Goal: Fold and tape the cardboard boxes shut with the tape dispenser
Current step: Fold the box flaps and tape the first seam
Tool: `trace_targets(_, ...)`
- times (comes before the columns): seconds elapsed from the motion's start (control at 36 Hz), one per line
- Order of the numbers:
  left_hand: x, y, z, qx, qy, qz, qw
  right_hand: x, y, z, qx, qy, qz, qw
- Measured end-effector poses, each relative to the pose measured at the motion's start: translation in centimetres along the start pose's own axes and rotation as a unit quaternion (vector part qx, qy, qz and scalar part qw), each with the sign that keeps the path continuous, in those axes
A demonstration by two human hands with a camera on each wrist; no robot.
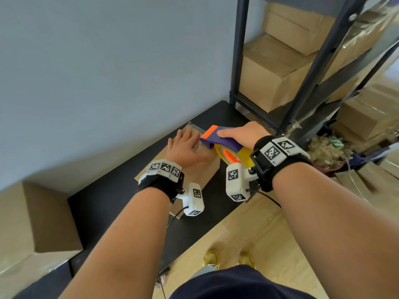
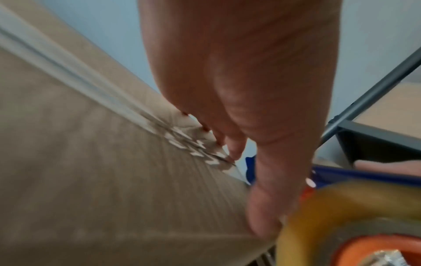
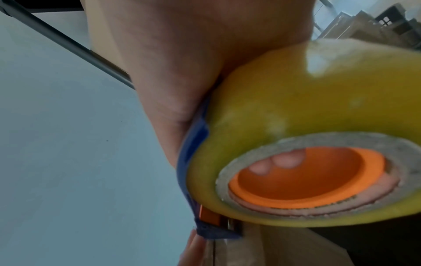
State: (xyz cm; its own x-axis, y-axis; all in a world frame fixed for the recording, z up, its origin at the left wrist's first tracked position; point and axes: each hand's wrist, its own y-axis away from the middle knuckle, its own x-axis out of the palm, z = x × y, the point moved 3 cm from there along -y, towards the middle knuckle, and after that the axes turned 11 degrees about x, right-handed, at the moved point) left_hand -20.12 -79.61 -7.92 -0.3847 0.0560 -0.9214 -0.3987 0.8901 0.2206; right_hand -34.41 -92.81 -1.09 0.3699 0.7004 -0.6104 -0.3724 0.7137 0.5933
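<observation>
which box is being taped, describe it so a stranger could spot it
On the black table by the wall, left of the shelf. The box lies under the left hand, tape dispenser at its far end; the only one with hands on it.

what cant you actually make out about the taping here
- Head view: the left hand and tape dispenser cover the box seam, so tape coverage is unclear.
- Left wrist view: motion blur smears the tape strip.
- Right wrist view: the tape roll hides the right hand grip and the cutter.
</observation>
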Motion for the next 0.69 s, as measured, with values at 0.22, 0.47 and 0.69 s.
trace_targets(0.22, 0.4, 0.5, -0.2, -0.021, -0.067, 0.06, 0.996, 0.1, -0.6, -0.7, -0.001, -0.01, 0.012, 1.0)
trace_targets(0.47, 0.2, 0.6, -0.7, -0.03, -0.078, 0.044, 0.996, -0.8, -0.9, -2.5, 0.002, 0.003, 0.024, 1.0)
trace_targets(0.69, 0.3, 0.5, -0.8, -0.035, -0.069, 0.044, 0.996, -2.8, -0.6, -6.3, 0.016, 0.017, 0.054, 0.998)
